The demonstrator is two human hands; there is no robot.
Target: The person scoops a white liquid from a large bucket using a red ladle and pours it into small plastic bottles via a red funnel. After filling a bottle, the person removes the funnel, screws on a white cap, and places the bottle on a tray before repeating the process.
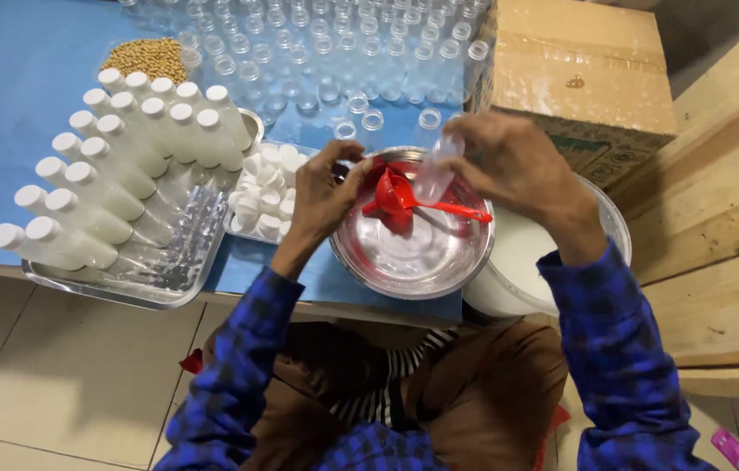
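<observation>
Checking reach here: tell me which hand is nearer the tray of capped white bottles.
Left. The left hand is at the steel bowl's left rim, beside the tray; the right hand holds a clear bottle farther right.

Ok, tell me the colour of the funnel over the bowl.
Red funnel, clearest in the head view.
</observation>
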